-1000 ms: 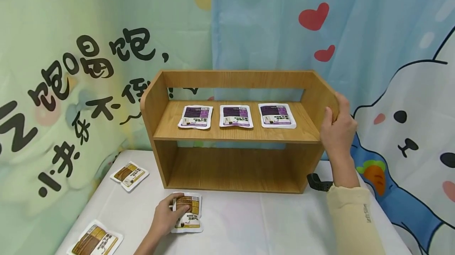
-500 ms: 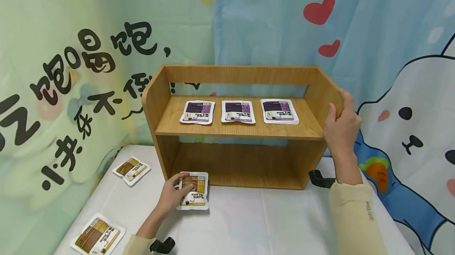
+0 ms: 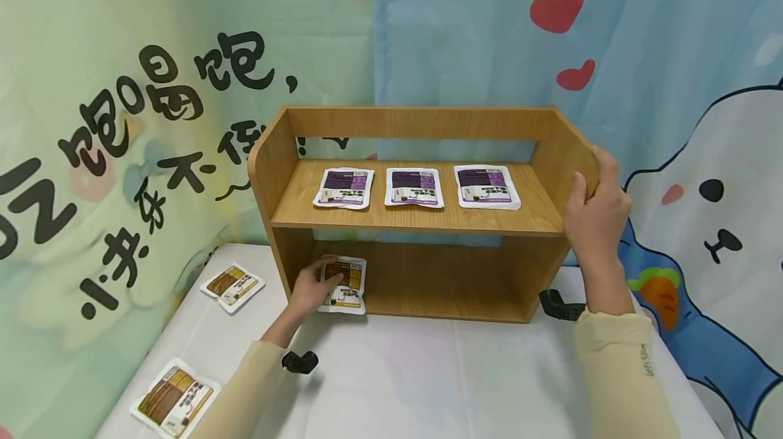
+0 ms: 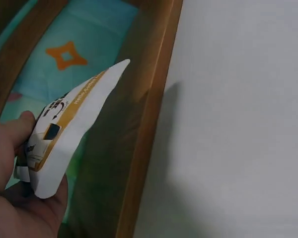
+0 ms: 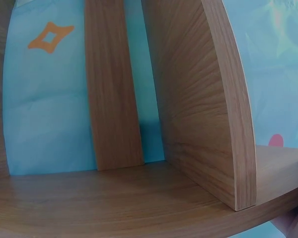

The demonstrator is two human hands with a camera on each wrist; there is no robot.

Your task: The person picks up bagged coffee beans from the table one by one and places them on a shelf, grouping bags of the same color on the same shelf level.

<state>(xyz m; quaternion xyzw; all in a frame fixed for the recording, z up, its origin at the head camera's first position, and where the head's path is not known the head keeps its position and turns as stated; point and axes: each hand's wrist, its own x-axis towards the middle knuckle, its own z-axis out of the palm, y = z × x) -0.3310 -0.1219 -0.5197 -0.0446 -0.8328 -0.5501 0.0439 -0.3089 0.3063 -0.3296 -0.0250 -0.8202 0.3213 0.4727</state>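
One brown sachet point(image 3: 344, 284) sits pinched in the left hand point(image 3: 312, 287), long axis upright, at the lower opening of the wooden shelf point(image 3: 416, 218), just ahead of the fingers; the right hand point(image 3: 596, 211) grips the shelf's right side panel above the bench point(image 3: 465, 384).

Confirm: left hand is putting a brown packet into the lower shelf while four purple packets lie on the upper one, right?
Not quite. The head view shows three purple packets on the upper shelf, not four. The left hand does hold the brown packet at the lower shelf.
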